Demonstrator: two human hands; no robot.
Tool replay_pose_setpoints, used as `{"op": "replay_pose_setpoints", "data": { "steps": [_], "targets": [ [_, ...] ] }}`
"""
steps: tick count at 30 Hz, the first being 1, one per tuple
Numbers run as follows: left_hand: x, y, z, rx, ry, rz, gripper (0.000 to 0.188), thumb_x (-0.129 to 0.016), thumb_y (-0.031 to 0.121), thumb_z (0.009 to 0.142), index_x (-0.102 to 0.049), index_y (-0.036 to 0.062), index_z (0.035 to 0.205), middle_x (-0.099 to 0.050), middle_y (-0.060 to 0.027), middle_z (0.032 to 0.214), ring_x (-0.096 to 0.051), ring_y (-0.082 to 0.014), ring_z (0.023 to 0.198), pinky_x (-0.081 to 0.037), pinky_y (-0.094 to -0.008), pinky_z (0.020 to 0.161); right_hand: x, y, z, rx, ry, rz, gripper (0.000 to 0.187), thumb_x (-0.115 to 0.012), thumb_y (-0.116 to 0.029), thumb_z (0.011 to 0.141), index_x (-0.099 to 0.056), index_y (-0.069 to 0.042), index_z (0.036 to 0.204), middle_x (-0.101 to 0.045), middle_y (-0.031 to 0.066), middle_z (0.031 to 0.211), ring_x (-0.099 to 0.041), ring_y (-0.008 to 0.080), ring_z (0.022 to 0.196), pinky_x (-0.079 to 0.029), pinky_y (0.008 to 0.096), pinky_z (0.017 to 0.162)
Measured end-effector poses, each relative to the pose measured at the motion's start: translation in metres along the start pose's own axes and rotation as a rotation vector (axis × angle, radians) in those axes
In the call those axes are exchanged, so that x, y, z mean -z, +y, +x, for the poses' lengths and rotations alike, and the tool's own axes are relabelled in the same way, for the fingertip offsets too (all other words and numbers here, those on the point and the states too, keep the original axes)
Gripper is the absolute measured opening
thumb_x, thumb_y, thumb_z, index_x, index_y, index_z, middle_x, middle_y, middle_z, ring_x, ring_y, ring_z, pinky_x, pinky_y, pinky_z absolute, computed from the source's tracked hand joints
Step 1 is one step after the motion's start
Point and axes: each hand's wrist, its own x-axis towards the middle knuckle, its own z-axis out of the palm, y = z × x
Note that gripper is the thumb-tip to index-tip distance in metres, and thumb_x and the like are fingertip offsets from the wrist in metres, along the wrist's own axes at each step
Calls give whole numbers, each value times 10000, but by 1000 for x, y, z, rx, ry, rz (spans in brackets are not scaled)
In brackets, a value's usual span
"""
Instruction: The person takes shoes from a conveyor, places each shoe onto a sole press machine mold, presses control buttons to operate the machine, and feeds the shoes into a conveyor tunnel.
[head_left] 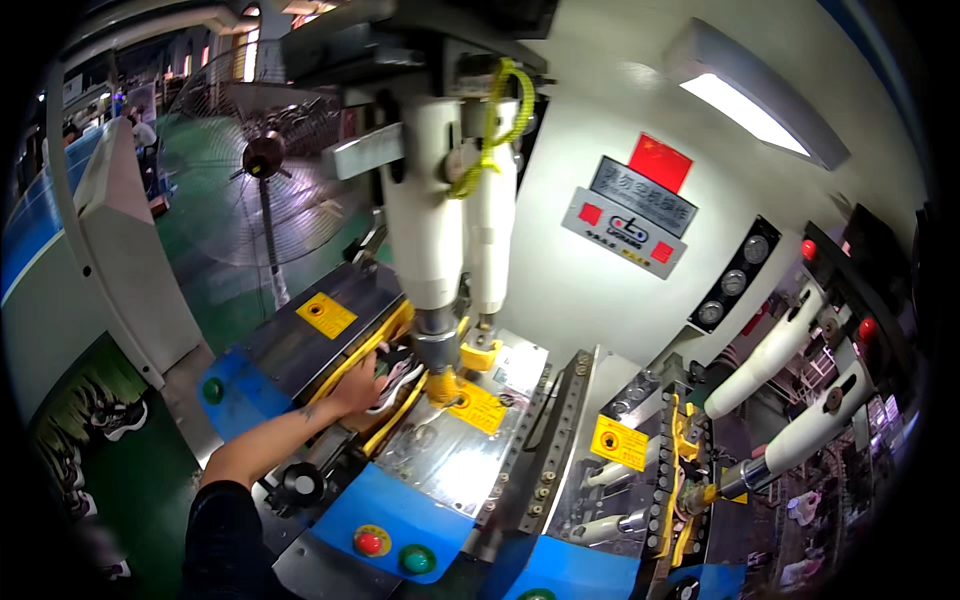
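Note:
My left hand point(358, 386) reaches from a dark sleeve into the left press station. Its fingers are closed around the side of a shoe point(398, 388), dark with a pale sole edge. The shoe sits between two yellow-edged side pads point(352, 358), partly hidden by my hand. Directly beside it, a white press arm point(425, 210) with a metal end and a yellow tip point(441, 388) points down. No right hand can be made out in the view.
Red point(368, 542) and green point(417, 559) buttons sit on the blue front panel. A second press station with slanted white arms point(770, 350) stands at right. Behind on the left is a standing fan point(264, 156). Shoes point(120, 418) hang on a rack at lower left.

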Motion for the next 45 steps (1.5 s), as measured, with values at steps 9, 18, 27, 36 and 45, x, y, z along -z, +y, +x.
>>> {"op": "replay_pose_setpoints", "data": {
  "steps": [9,18,27,36,45],
  "targets": [
    [171,90,-71,620,-11,-1202,314,-566,106,849,-514,-10,1136,-571,-39,1003,-526,-114,905,-441,-272,794,-13,9,11,111,-171,-491,363,-555,-394,862,-497,-81,1038,-514,28,749,-447,117,621,-370,270,546],
    [215,254,-477,977,1135,-1069,323,-527,97,853,-488,6,1161,-599,-88,1030,-601,-210,916,-494,-347,794,59,64,-21,69,-559,-938,272,-469,-309,911,-426,-146,698,-397,-8,584,-355,105,525,-298,286,486],
    [215,368,-745,1331,1664,-48,369,-517,-14,843,-379,-11,1185,-557,-124,1051,-556,-188,938,-443,-296,841,60,129,-66,10,-709,-1093,355,-390,-181,897,-417,-74,560,-402,7,528,-339,108,486,-281,274,460],
    [283,312,-904,1749,1196,20,977,-775,199,592,-203,-99,1326,-404,-281,1277,-425,-386,1190,-335,-408,1004,-97,354,-59,270,-783,-1397,227,-507,-271,879,-540,-67,785,-459,45,624,-421,157,574,-369,330,527],
    [330,225,-957,1603,1339,280,642,-741,86,572,-499,-17,1158,-569,-224,1122,-581,-297,1022,-436,-372,909,-352,780,26,840,-1670,-1861,533,-686,-342,751,-461,14,1078,-542,220,1036,-551,365,955,-460,419,813]
  ]
}}
